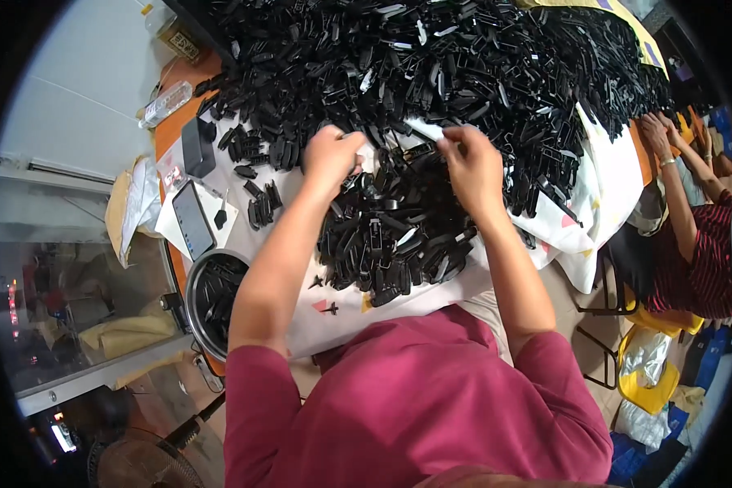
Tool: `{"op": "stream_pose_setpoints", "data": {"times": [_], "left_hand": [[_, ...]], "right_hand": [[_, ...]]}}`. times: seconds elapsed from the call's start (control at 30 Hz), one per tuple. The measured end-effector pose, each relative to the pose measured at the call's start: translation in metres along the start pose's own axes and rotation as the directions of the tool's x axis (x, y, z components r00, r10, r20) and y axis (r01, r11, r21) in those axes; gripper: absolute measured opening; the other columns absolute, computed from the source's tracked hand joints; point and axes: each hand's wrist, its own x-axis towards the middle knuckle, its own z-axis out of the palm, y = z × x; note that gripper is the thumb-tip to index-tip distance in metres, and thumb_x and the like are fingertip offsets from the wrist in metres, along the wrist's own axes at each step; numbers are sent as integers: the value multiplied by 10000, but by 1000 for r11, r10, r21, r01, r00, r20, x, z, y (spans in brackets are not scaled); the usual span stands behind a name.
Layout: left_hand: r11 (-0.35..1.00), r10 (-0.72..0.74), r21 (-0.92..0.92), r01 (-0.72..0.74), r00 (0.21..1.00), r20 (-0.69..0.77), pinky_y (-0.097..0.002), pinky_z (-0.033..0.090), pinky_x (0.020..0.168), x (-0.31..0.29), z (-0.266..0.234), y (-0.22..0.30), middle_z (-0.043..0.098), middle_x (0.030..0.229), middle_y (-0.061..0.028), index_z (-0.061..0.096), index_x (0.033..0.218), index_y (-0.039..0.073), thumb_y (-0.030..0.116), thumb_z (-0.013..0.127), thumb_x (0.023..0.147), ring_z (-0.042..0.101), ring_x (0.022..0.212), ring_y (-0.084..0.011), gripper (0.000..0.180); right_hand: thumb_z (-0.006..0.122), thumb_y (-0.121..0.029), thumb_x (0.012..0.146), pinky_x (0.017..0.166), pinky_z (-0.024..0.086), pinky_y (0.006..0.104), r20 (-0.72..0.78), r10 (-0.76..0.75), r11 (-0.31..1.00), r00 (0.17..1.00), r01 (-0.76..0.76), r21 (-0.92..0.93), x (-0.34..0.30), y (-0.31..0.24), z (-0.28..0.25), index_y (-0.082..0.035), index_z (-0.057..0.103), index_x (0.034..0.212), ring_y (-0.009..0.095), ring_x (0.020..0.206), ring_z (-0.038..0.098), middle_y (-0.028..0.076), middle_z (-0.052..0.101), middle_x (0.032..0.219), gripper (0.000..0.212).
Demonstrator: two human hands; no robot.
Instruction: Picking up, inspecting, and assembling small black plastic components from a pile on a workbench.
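A large heap of small black plastic parts, long and clip-like, covers the far side of the table. A smaller pile of the same parts lies nearer, between my forearms. My left hand is closed at the left of the gap between the two piles, its fingers curled; what they hold is hidden. Over the right of that gap is my right hand, thumb and forefinger pinched together. Anything in that pinch is too small to make out.
On the left are a phone, a dark box, a clear bottle and a metal bowl of black parts. White patterned cloth covers the table. A co-worker's hands rest at the far right edge.
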Motion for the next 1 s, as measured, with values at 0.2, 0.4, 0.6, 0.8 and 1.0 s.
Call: {"op": "stream_pose_setpoints", "data": {"times": [0.2, 0.4, 0.6, 0.8, 1.0], "left_hand": [[495, 287, 861, -114, 957, -38, -424, 480, 710, 22, 35, 13, 624, 832, -197, 648, 797, 11, 230, 616, 694, 608, 802, -342, 245], [548, 225, 827, -123, 974, -4, -375, 505, 632, 21, 22, 12, 635, 802, -163, 640, 798, 5, 195, 626, 745, 630, 738, -287, 197], [969, 238, -126, -212, 940, 244, -203, 374, 401, -52, 3, 25, 565, 784, -57, 543, 955, 16, 82, 605, 782, 501, 503, -83, 195], [885, 399, -374, -276, 864, 308, -187, 396, 464, -77, -4, 18, 560, 816, -35, 536, 1072, 16, 41, 606, 781, 497, 544, -70, 300], [855, 498, -316, -411, 820, 282, -182, 422, 517, -91, -4, 21, 567, 846, -31, 565, 1057, 6, 42, 619, 786, 510, 586, -72, 278]], "right_hand": [[665, -306, 628, 595, 495, 327, 267, -222, 745, 938, 340, -574, 40, 6, 71, -74, 651, 652, 255, 683, 616, 113, 628, 708, 234], [661, -275, 657, 613, 481, 351, 143, -126, 908, 982, 173, -383, 32, -4, 60, -34, 624, 703, 284, 657, 614, 116, 624, 690, 248], [665, -115, 761, 514, 380, 227, 113, 7, 931, 994, -47, 362, 6, -13, 9, -7, 483, 765, 52, 594, 443, -5, 500, 630, 212], [568, -57, 821, 603, 431, 239, 140, -444, 847, 885, 363, 388, -19, -30, -15, 0, 521, 974, 118, 671, 539, 52, 578, 777, 170], [632, -28, 770, 693, 478, 252, 96, -411, 826, 906, 326, 460, -28, -35, -33, 13, 528, 1036, 156, 827, 607, 109, 621, 893, 288]]}}
